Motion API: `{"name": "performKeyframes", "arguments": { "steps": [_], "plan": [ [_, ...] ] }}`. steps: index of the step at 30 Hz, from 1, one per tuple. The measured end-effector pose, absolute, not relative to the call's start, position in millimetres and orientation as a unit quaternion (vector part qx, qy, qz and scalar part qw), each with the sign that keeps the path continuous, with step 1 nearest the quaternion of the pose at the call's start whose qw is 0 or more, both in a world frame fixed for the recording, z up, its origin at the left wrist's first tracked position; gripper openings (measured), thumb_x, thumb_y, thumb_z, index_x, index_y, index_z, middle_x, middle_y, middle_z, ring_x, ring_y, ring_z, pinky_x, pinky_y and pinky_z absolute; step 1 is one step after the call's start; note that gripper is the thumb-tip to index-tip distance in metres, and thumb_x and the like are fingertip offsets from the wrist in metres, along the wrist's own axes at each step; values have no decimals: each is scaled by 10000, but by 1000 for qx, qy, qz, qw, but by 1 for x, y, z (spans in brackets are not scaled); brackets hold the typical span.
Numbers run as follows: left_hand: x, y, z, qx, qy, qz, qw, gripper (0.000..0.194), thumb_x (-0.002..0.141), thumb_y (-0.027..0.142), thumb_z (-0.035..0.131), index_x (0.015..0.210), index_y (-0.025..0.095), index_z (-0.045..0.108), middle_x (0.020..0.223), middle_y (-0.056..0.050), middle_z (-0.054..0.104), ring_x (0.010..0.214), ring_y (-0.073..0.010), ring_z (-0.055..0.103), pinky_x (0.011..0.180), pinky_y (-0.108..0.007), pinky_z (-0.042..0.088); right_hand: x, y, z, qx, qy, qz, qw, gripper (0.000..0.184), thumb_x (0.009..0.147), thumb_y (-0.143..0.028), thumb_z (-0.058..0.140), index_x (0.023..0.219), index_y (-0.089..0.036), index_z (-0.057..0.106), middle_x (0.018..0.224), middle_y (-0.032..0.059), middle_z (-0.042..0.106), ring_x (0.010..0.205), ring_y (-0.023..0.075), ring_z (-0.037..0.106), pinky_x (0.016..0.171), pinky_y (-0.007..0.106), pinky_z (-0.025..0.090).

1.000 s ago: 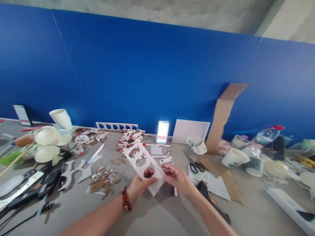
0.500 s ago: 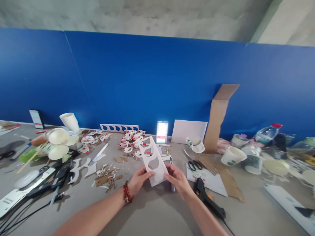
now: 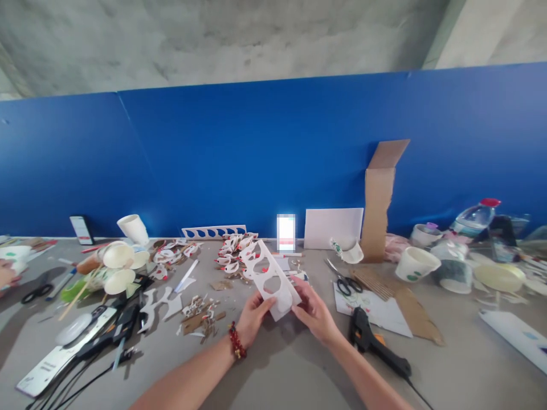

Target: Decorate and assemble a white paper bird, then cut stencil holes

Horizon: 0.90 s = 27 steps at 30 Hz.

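A white strip with large oval holes (image 3: pixel 280 287), perhaps card or foam board, is tilted up over the table between my two hands. My left hand (image 3: pixel 253 319) pinches its lower left edge, thumb on the front face. On the other side, my right hand (image 3: pixel 316 312) grips the lower right edge with thumb and fingers. Past the strip lies a pile of small white cut-outs with red tips (image 3: pixel 231 259). Brown and white scraps (image 3: pixel 203 316) are left of my left hand, and a black glue gun (image 3: pixel 376 341) rests right of my right forearm.
Scissors (image 3: pixel 348 285) lie on a drawn-on paper sheet (image 3: pixel 376 310) beside corrugated cardboard. A holed white strip (image 3: pixel 213 232) and a lit phone (image 3: pixel 286 233) stand by the blue partition (image 3: pixel 256 154). Left are a power strip (image 3: pixel 51 370) and cables; another person's hand (image 3: pixel 7 276) shows far left.
My view has tilted and shifted a little, so the table contents sit further right. Both hands keep hold of the white strip. Another person's hand has appeared at the left edge.
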<state>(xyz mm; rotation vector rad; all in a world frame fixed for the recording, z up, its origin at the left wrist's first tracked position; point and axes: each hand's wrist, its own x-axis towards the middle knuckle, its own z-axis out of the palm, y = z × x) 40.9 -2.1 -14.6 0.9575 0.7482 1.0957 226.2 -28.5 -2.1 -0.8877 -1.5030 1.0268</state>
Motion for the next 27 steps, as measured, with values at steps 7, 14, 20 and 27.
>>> {"name": "performKeyframes", "arguments": {
  "steps": [7, 14, 20, 27],
  "plan": [
    [40, 0, -14, 439, 335, 475, 685, 365, 681, 434, 765, 876, 135, 695, 821, -39, 716, 700, -162, 596, 702, -281, 464, 238, -30, 4, -444, -717, 306, 442, 282, 867, -283, 559, 1120, -223, 668, 1044, 81, 604, 967, 210, 587, 778, 284, 511],
    [39, -1, -11, 426, 347, 476, 687, 376, 684, 420, 765, 912, 130, 693, 860, -47, 715, 736, -169, 598, 734, -290, 468, 244, -28, 8, -435, -753, 284, 403, 274, 885, -275, 546, 1136, -234, 648, 989, 62, 597, 947, 202, 577, 828, 297, 485],
    [37, -2, -9, 426, 354, 473, 685, 340, 694, 400, 764, 894, 136, 689, 829, -40, 708, 738, -165, 595, 739, -286, 467, 242, -28, 8, -439, -743, 301, 406, 290, 895, -275, 528, 1176, -237, 589, 1037, 56, 597, 886, 188, 573, 796, 293, 481],
    [40, -2, -15, 412, 392, 483, 666, 341, 694, 422, 757, 866, 138, 679, 835, -38, 703, 722, -162, 593, 713, -283, 468, 239, -31, 10, -480, -696, 298, 443, 162, 886, -296, 552, 1029, -218, 563, 1064, 72, 592, 862, 193, 593, 786, 300, 496]
  ]
}}
